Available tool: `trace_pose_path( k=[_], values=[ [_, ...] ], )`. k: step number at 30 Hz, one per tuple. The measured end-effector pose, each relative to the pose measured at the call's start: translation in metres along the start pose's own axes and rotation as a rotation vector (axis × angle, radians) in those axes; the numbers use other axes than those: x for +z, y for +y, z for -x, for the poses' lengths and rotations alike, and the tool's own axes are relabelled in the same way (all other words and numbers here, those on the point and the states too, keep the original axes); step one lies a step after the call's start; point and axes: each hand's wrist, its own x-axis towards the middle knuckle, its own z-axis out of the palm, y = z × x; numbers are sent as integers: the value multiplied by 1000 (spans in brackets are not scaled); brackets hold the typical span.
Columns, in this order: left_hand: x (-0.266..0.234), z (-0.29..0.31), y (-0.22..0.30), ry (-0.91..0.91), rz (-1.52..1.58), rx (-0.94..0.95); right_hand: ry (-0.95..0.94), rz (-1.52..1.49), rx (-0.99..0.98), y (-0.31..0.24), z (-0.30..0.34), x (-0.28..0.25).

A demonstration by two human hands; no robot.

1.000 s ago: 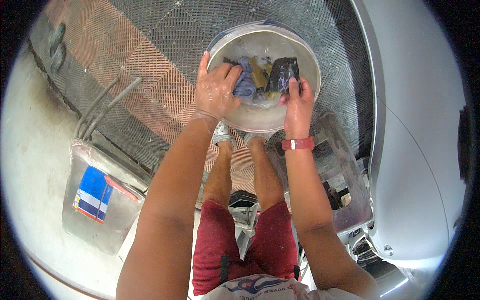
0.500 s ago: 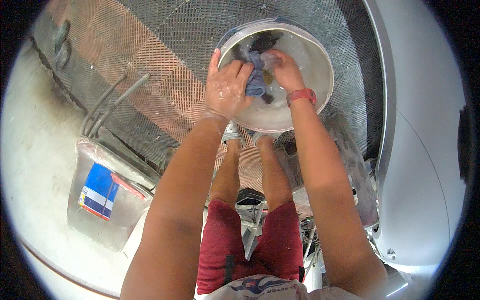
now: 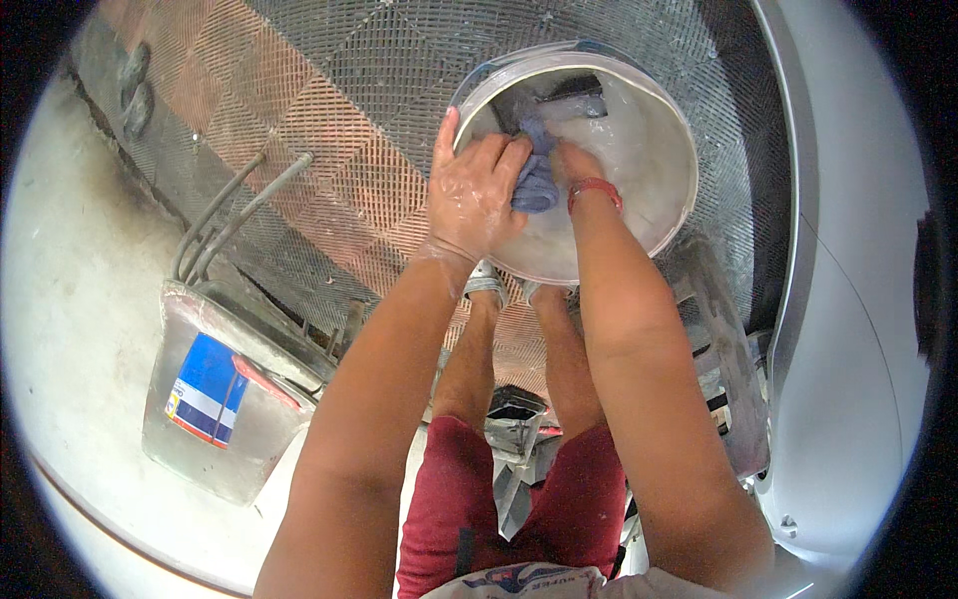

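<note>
A round bucket (image 3: 682, 190) with a pale rim stands on the floor in front of me, holding cloudy, whitish water. My left hand (image 3: 477, 195), wet with suds, is closed on a bunched blue-grey cloth (image 3: 537, 185) at the bucket's left side. One finger of that hand stretches up along the rim. My right hand (image 3: 579, 165) reaches down inside the bucket, right of the cloth; its fingers are mostly hidden. A red wristband (image 3: 596, 192) circles the right wrist. Beyond the hands, a dark block-like piece (image 3: 574, 98) shows in the bucket.
Grey and reddish grid tiles (image 3: 329, 130) cover the floor. To the right curves a silver car body panel (image 3: 848, 329). At left lie a large whitish panel (image 3: 80, 329), bent metal tubes (image 3: 239, 210) and a grey board bearing a blue-and-white label (image 3: 210, 389).
The bucket and both hands appear slightly farther right and lower in view. My right hand has gone deeper into the bucket. The dark piece inside shows more clearly.
</note>
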Motion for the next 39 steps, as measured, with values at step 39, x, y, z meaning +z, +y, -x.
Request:
trace_pose_path(
  k=[39],
  values=[
    [-2, 6, -3, 53, -17, -11, -224, -1074, -161, -92, 189, -46]
  ],
)
